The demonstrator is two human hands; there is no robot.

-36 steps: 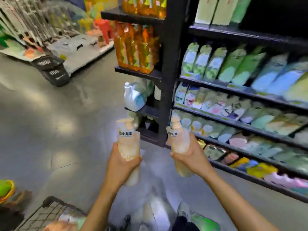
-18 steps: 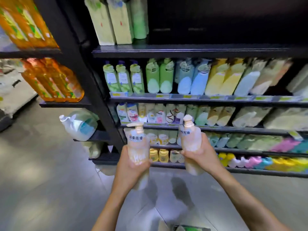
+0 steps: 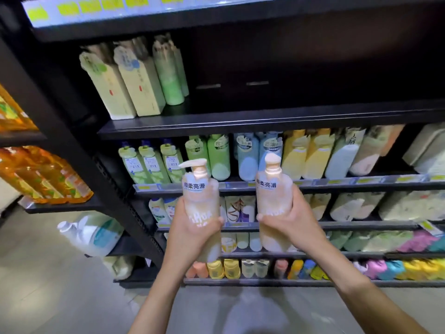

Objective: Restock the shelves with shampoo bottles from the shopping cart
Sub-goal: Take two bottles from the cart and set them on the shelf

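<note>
Left hand (image 3: 190, 227) and right hand (image 3: 291, 220) lifted with shampoo bottles (image 3: 201, 201), cart gone from view, shelves (image 3: 240, 125) now faced

Both bare forearms rise from the lower edge, side by side, apart. The left hand (image 3: 192, 229) grips the left bottle (image 3: 201, 196) round its middle, thumb across the front. The right hand (image 3: 290, 220) grips the right bottle (image 3: 273, 192) the same way.

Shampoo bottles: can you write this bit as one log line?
left hand grips left shampoo bottle | right hand grips right shampoo bottle | both upright, facing black shelf
</note>
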